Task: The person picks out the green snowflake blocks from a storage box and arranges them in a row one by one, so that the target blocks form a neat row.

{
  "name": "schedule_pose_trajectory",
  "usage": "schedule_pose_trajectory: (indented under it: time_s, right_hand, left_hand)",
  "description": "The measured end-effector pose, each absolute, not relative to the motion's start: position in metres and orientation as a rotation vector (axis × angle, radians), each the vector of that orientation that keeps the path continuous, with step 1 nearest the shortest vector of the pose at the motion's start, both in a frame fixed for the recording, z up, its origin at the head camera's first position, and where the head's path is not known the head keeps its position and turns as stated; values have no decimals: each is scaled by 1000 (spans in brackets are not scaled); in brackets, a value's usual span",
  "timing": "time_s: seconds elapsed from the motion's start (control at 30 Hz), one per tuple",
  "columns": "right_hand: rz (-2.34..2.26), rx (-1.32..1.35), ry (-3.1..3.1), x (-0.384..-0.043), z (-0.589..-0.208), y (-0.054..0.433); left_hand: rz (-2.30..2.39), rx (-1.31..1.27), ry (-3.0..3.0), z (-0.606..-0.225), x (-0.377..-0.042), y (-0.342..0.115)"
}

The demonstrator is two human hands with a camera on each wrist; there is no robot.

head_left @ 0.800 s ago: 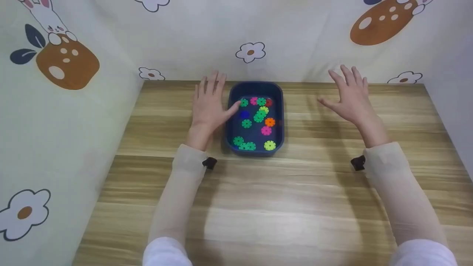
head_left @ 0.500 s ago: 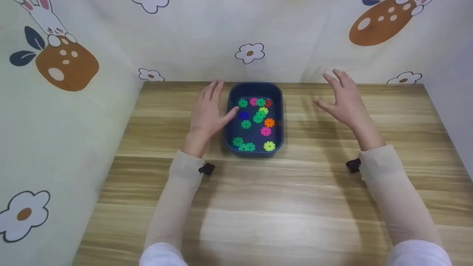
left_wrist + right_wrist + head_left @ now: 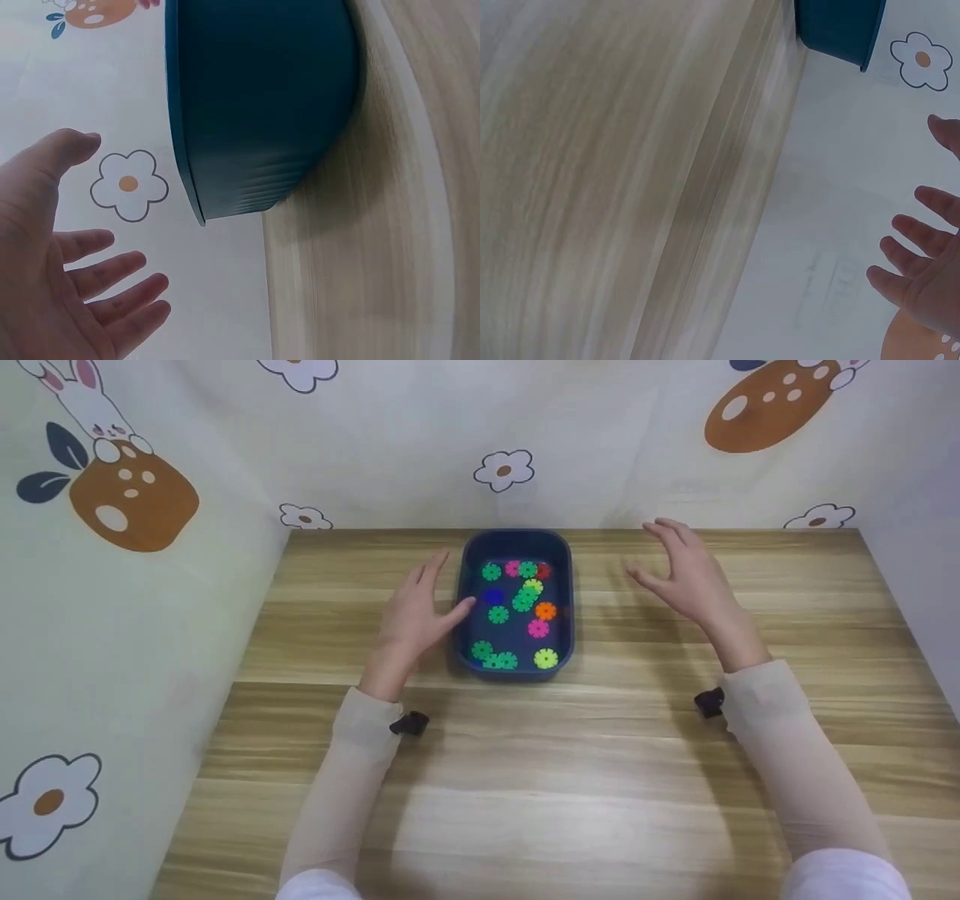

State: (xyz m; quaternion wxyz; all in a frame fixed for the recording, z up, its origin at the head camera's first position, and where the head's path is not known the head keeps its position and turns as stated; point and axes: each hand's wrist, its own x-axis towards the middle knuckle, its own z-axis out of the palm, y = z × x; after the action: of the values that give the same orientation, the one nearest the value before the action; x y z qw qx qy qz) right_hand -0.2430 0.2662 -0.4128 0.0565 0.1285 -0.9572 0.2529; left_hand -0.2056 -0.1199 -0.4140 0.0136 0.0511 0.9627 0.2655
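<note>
A dark blue plastic bin (image 3: 517, 542) stands near the back of the table. Lying on its floor are several small notched plastic discs: green ones such as this green disc (image 3: 498, 615), a yellow disc (image 3: 546, 658), an orange disc (image 3: 546, 611), a pink disc (image 3: 538, 628), plus red and blue ones. My left hand (image 3: 411, 611) hovers just left of the bin, fingers spread and holding nothing; in the left wrist view, the thumb (image 3: 67, 150) is apart from the bin's side. Well to the bin's right, my right hand (image 3: 694, 574) is raised with relaxed fingers and nothing in it.
The wood-grain table (image 3: 540, 780) extends in front of the bin and to both sides. A pale patterned wall covering (image 3: 397, 442) rises behind the table and along its sides. A dark wrist camera (image 3: 409, 724) sits on the left sleeve, another camera (image 3: 709, 703) on the right.
Both hands have drawn back toward the person. The left thumb has moved from over the bin to about its left rim; the right hand has shifted slightly left. The bin and discs stay put.
</note>
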Motion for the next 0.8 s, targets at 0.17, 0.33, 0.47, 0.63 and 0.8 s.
schedule_pose_trajectory:
  time_s: [0.17,0.33,0.47,0.63,0.8]
  right_hand:
    - [792,408,-2894,-242,-415,262]
    - [807,445,-2878,-241,-416,257]
    - [815,461,-2870,-240,-419,253]
    - [821,474,-2878,-239,-421,247]
    - [830,481,-2903,-238,-420,240]
  left_hand:
    - [908,161,2965,-417,-199,-123]
    - [1008,204,2947,-423,-196,-127]
    - [1105,229,2902,-429,-194,-131]
    - [1234,214,2819,-435,-193,-135]
    - [1345,211,2729,-438,-191,-137]
